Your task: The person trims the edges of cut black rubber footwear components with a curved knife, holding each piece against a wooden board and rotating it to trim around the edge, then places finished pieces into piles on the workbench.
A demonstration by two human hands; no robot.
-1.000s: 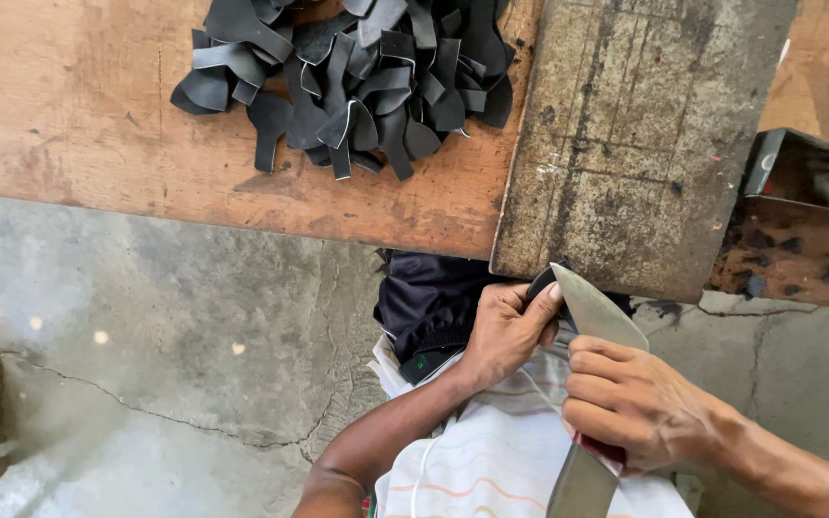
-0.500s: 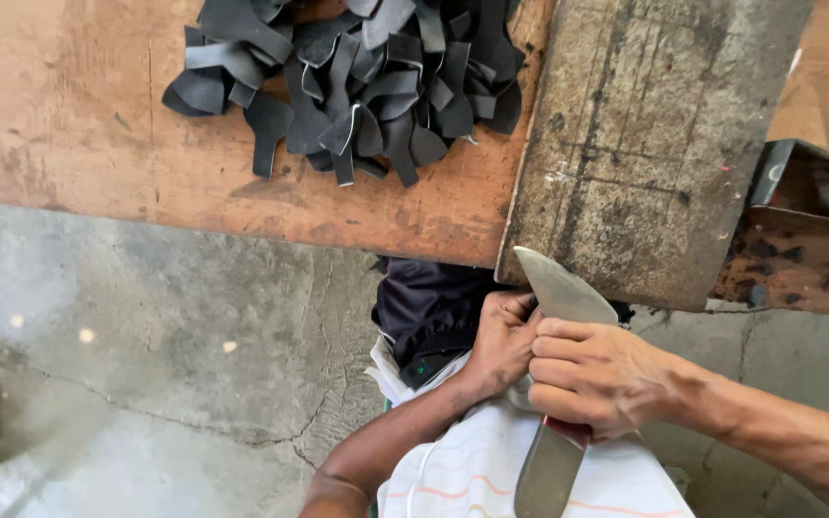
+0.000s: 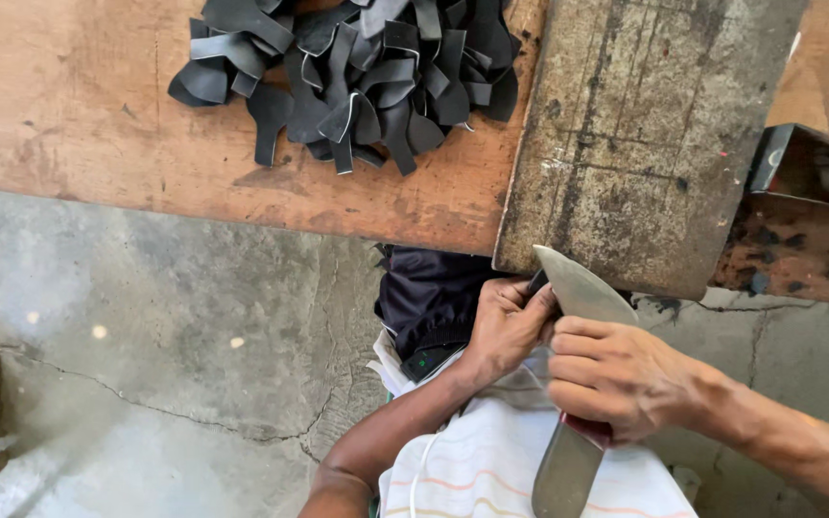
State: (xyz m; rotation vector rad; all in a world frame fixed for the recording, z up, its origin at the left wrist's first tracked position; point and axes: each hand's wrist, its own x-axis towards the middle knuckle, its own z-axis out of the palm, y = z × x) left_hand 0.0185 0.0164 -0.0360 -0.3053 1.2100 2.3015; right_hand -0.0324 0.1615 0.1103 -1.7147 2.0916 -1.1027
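Note:
My left hand (image 3: 506, 326) pinches a small black piece (image 3: 536, 281) against the tip of a broad grey knife blade (image 3: 582, 288). My right hand (image 3: 626, 379) is wrapped round the knife's middle, where a bit of red (image 3: 589, 432) shows under the palm. More grey metal (image 3: 563, 475) sticks out below that hand. Both hands are over my lap, just in front of a worn grey block (image 3: 645, 134). A pile of several black cut strips (image 3: 357, 77) lies on the wooden bench (image 3: 98, 125) further away.
Cracked concrete floor (image 3: 146, 364) spreads to the left below the bench edge. A rusty box with dark contents (image 3: 808, 182) sits at the right beside the block. My dark shorts and striped white shirt (image 3: 491, 470) fill the bottom centre.
My right hand has slid up the knife toward my left hand, and the two now nearly touch. The blade tip has moved left, closer to the block's lower edge.

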